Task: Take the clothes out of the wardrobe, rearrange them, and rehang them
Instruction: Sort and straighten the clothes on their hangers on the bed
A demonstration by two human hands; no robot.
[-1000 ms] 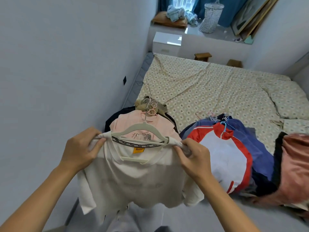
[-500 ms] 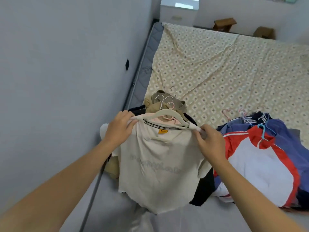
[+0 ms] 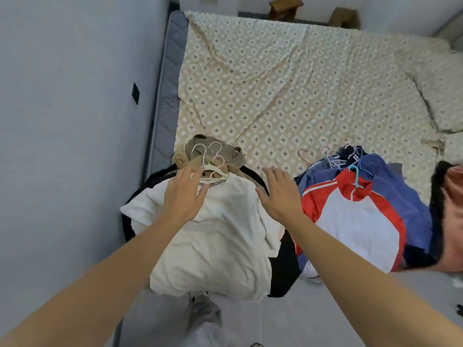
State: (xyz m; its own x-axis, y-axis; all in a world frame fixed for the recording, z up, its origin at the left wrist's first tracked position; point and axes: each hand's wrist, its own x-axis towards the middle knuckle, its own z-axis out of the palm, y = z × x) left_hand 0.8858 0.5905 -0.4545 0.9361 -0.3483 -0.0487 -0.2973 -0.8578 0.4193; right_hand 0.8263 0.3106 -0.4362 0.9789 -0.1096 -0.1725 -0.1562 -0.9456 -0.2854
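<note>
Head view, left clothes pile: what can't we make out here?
- Garments under the cream T-shirt: head view, covered by it; only black and tan edges show, count unknown.
- Cream T-shirt's chest print: head view, too faint and partly behind the left hand.
- Its hanger: mostly under collar and left fingers.
- Pink garment: cut off by right edge.
- Whether the right hand touches cloth: unclear.

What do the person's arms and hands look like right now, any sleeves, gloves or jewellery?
Both forearms are bare right to the frame edge, with no sleeve showing. The left hand and right hand wear no gloves, and no ring, watch or bracelet is visible on either. No markings show.
</note>
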